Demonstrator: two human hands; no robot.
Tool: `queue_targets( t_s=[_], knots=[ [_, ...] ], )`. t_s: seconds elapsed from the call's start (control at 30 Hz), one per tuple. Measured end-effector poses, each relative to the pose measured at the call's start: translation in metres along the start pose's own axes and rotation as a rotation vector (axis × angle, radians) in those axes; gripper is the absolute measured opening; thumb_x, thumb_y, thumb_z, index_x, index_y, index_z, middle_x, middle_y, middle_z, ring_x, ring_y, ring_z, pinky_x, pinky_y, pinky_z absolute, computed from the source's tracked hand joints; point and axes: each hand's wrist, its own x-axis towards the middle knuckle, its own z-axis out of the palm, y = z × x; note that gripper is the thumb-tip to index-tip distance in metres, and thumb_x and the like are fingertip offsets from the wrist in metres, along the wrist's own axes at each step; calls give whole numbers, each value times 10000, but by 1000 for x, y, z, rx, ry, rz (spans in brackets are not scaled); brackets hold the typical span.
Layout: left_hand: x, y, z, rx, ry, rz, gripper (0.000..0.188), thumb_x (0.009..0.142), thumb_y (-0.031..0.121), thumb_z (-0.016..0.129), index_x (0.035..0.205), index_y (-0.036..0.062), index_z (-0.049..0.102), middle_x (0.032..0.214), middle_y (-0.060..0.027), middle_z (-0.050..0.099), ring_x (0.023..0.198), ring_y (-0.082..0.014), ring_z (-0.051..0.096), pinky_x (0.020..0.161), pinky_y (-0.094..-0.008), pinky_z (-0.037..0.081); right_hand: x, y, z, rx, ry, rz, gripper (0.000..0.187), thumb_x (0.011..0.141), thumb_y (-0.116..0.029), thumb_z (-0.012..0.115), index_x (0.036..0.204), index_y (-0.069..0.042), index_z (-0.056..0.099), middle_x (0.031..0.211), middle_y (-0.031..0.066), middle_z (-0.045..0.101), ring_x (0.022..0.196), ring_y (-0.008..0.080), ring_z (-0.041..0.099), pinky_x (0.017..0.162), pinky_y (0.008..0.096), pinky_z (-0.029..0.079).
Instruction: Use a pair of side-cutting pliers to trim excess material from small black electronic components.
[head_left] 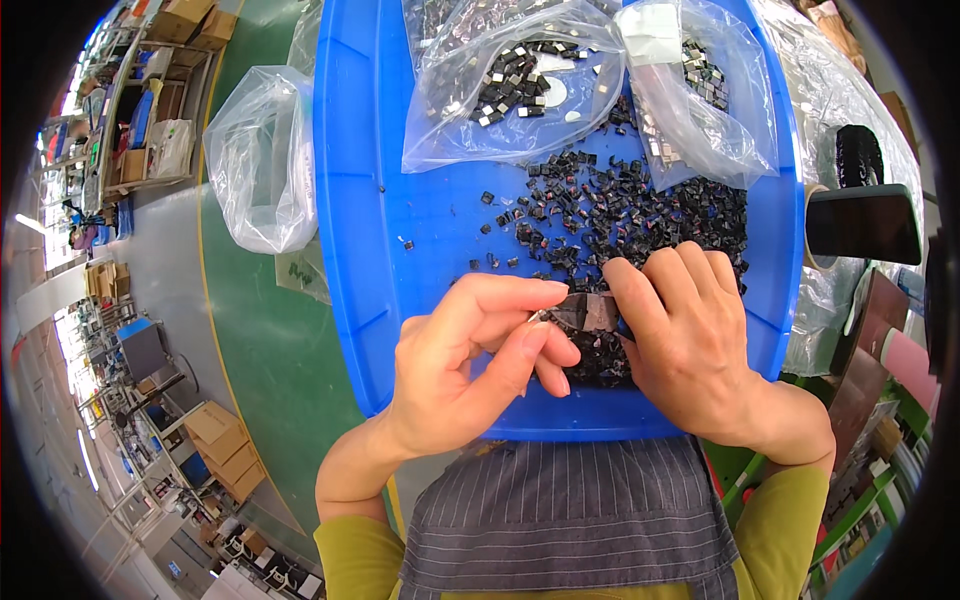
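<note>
Over the near side of a blue tray (365, 250), my left hand (470, 360) pinches a small shiny piece (538, 315) between thumb and forefinger; its exact kind is too small to tell. Close beside it, my right hand (685, 345) is closed with curled fingers around a dark, brownish-black block (598, 312), partly hidden by the fingers. The pinched piece is at the block's left end. Many small black square parts (570, 215) lie loose in the tray, spread beyond and under both hands.
Two clear plastic bags with small black-and-silver parts, one bag (440, 130) left of the other bag (730, 140), lie at the tray's far end. An empty-looking clear bag (260, 160) hangs by its left side. A phone (862, 224) and a tape roll (815, 225) are at the right.
</note>
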Motion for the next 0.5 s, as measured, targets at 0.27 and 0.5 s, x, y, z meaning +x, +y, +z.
queue_targets(
  t_s=[0.27,0.5],
  knots=[
    [0,-1,-1,125,25,54,193,938,1,466,1115,-41,531,807,-155,682,655,-170,673,520,-213,491,-1,-6,-4,369,-116,71,281,698,-7,616,964,-36,530,746,90,478,695,281,528,609,398,424],
    [-1,3,-5,-45,34,-61,235,934,-21,477,1158,-37,546,815,-111,673,674,-138,667,576,-229,513,7,-1,-13,728,-347,174,191,835,-106,630,945,-15,504,778,186,585,735,379,593,612,454,471]
  ],
)
